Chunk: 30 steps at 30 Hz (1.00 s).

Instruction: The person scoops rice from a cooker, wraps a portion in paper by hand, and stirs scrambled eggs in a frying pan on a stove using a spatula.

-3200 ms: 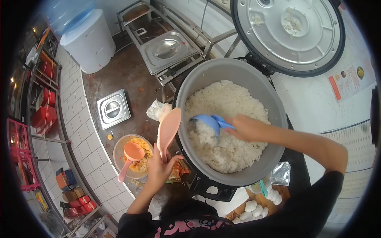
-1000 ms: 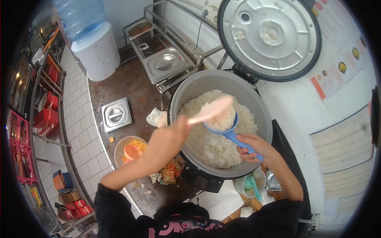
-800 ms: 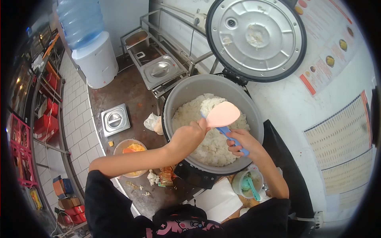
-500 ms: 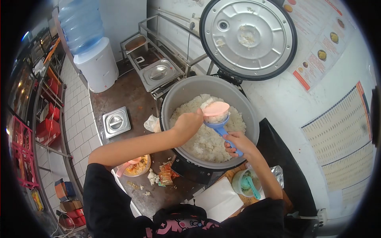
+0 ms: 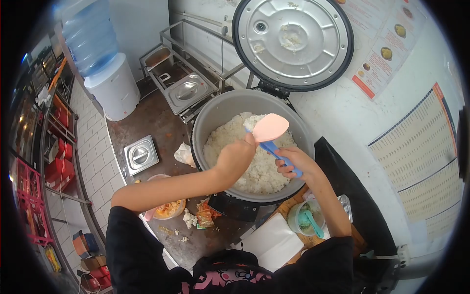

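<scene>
A large grey rice cooker pot (image 5: 302,116) stands in front of me, with white rice (image 5: 259,176) inside. My left hand (image 5: 236,159) is closed around the handle of a pink rice paddle (image 5: 272,127), its blade above the rice. In my right hand (image 5: 297,164) is a blue scoop (image 5: 269,147), gripped by its handle. The paddle blade covers most of the scoop's cup, and some rice shows beside the blade. Both tools are over the pot, close together. The cooker's round metal lid (image 5: 313,49) is raised behind it, with rice stuck on it.
On the counter at left are a steel pan lid (image 5: 142,155), a crumpled bag (image 5: 184,155) and a food bowl (image 5: 170,210). A tub (image 5: 295,224) with a teal spoon (image 5: 312,223) sits right of a white sheet (image 5: 274,245). A water dispenser (image 5: 111,88) stands back left.
The pink paddle has risen and turned, its blade now broad side toward me and hiding more of the scoop. My left hand has shifted slightly. The whole view has moved a little.
</scene>
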### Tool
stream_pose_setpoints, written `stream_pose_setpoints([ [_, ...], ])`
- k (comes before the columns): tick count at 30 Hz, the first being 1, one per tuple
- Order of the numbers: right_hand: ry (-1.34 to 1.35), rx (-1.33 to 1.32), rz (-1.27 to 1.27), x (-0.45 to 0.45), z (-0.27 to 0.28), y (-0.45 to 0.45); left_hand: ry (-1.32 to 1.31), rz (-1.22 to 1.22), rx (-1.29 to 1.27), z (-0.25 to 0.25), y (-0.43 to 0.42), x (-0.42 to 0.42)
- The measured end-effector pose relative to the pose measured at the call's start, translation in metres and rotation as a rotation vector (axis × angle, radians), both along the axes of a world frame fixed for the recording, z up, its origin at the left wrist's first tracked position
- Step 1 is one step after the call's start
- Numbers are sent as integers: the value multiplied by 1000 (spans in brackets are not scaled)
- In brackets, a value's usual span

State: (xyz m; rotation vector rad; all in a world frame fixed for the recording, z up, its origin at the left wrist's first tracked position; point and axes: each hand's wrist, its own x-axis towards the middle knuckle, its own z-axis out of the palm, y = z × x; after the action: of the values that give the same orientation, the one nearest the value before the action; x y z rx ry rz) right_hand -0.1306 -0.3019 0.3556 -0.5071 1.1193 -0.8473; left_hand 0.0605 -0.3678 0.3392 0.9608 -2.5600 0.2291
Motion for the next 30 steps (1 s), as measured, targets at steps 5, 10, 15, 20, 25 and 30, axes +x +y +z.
stream_pose_setpoints([
  [5, 246, -46, -85, 9, -2, -7, 34, -119, -166, -14, -3, -6],
  [10, 276, -37, -84, 13, -15, -1, -177, 5, -10, -18, -16, -10],
  [15, 188, -38, -33, 8, -14, 17, -240, -173, -112, -31, -63, 14],
  [20, 136, -140, -148, 3, 4, 29, -62, 52, 133, -42, -90, 27],
  [25, 26, -55, -136, -3, -11, 17, 115, 61, 44, -18, -6, 6],
  [30, 123, -56, -122, 4, -10, 29, -92, -23, -140, -43, -44, 21],
])
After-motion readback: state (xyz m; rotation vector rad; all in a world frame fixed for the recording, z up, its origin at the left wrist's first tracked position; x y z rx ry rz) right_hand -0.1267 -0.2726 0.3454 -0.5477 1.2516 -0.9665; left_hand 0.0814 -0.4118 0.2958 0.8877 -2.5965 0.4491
